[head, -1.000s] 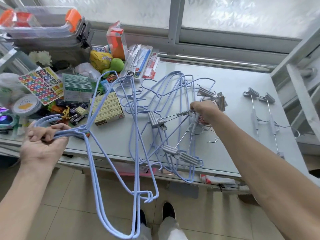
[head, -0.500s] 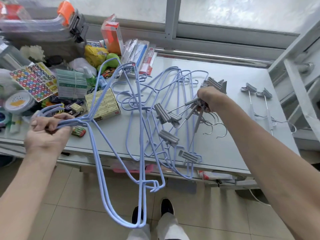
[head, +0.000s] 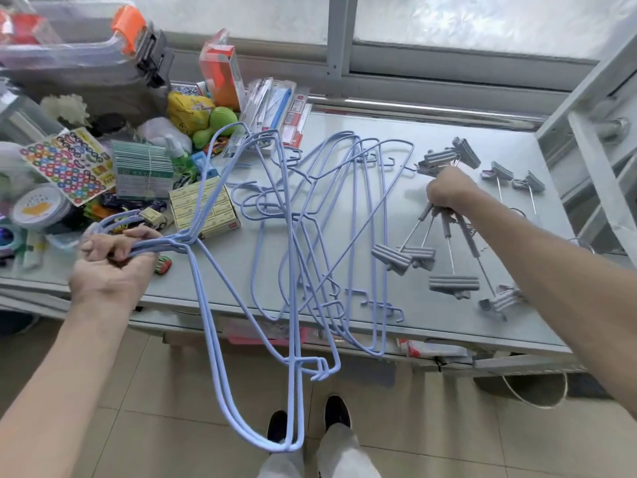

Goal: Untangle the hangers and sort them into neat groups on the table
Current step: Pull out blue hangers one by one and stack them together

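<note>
My left hand [head: 110, 260] grips the hooks of a bundle of light-blue wire hangers [head: 220, 357], which hangs past the table's front edge over the floor. More blue wire hangers [head: 365, 208] lie spread on the grey table [head: 431, 326] in the middle. My right hand [head: 448, 191] holds a bunch of grey metal clip hangers [head: 451, 281] by their rods, lifted right of the blue pile and clear of it. Two more clip hangers [head: 513, 181] lie flat at the far right.
Clutter fills the table's left side: a sticker sheet [head: 69, 163], a yellow staple box [head: 203, 208], an orange carton [head: 220, 70], green toys [head: 213, 122] and a clear bin [head: 79, 46]. A metal frame [head: 593, 160] stands at the right. My shoes [head: 310, 419] show below.
My right hand has pulled the clip hangers out of the blue pile and carried them to the right. The left hand has kept its hold on the blue bundle.
</note>
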{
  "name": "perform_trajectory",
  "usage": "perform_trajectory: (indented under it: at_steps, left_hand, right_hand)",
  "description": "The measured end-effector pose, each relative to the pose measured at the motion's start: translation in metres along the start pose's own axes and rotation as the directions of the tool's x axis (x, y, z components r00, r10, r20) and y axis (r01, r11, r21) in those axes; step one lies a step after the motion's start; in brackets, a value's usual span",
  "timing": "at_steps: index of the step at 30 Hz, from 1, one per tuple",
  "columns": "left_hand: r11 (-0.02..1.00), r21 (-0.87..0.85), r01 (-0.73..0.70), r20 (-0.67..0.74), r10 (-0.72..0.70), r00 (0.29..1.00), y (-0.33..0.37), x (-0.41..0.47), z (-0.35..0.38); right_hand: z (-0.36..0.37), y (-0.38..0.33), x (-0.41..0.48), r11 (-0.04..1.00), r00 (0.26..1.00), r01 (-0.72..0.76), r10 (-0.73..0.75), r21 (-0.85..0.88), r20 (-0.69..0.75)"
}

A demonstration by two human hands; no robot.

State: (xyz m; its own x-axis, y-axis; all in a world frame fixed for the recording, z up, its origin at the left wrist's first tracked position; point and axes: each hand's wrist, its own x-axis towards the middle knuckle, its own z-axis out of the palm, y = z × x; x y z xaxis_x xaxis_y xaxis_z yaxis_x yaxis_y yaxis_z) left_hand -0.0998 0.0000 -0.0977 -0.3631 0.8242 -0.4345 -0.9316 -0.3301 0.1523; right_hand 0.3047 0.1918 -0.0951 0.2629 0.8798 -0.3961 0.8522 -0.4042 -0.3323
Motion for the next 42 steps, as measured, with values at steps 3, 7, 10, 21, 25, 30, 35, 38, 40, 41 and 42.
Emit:
perform_trajectory:
  at_steps: [3, 7, 10, 21, 25, 30, 35, 38, 40, 41, 42]
  left_hand:
    - [0.991, -0.111, -0.076, -0.086, 0.067, 0.994, -0.004, -0.005, 0.008]
    - [0.99, -0.121, -0.073, -0.109, 0.06, 0.992, -0.008, -0.004, 0.003]
    - [0.988, -0.118, -0.104, -0.105, 0.091, 0.99, -0.007, -0.003, 0.001]
    - [0.981, -0.136, -0.137, -0.093, 0.125, 0.988, -0.005, -0.015, -0.003]
    - [0.981, -0.134, -0.14, -0.104, 0.126, 0.987, -0.005, -0.016, -0.003]
    - [0.987, -0.119, -0.112, -0.074, 0.104, 0.992, 0.004, -0.016, -0.002]
    - [0.983, -0.152, -0.106, -0.068, 0.097, 0.993, 0.014, -0.016, -0.006]
    - [0.984, -0.161, -0.082, -0.054, 0.074, 0.996, 0.022, -0.017, -0.006]
    - [0.987, -0.148, -0.063, -0.051, 0.056, 0.997, 0.026, -0.017, -0.003]
    - [0.989, -0.136, -0.054, -0.05, 0.048, 0.998, 0.026, -0.017, -0.001]
    - [0.991, -0.125, -0.052, -0.051, 0.046, 0.998, 0.026, -0.017, 0.0]
  right_hand:
    - [0.007, 0.007, 0.005, 0.996, 0.998, 0.049, -0.052, -0.069, -0.037]
    - [0.018, 0.009, 0.012, 0.985, 0.996, 0.058, -0.069, -0.164, -0.063]
    - [0.022, 0.006, 0.01, 0.99, 0.991, 0.032, -0.049, -0.137, -0.124]
    - [0.038, -0.033, -0.041, 0.999, 0.94, 0.035, -0.035, -0.006, -0.34]
    - [0.062, -0.047, -0.058, 0.981, 0.996, 0.055, -0.066, 0.185, 0.054]
    - [0.077, -0.05, -0.058, 0.952, 0.98, -0.065, 0.005, 0.3, 0.196]
    - [0.082, -0.048, -0.062, 0.697, 0.983, -0.06, -0.082, 0.715, 0.162]
    - [0.08, -0.047, -0.053, 0.411, 0.993, -0.024, -0.095, 0.911, 0.069]
    - [0.074, -0.044, -0.047, 0.258, 0.998, -0.015, -0.061, 0.966, 0.032]
    - [0.071, -0.042, -0.044, 0.176, 0.998, -0.026, -0.045, 0.984, 0.034]
    - [0.066, -0.04, -0.043, 0.131, 0.999, -0.024, -0.044, 0.991, 0.03]
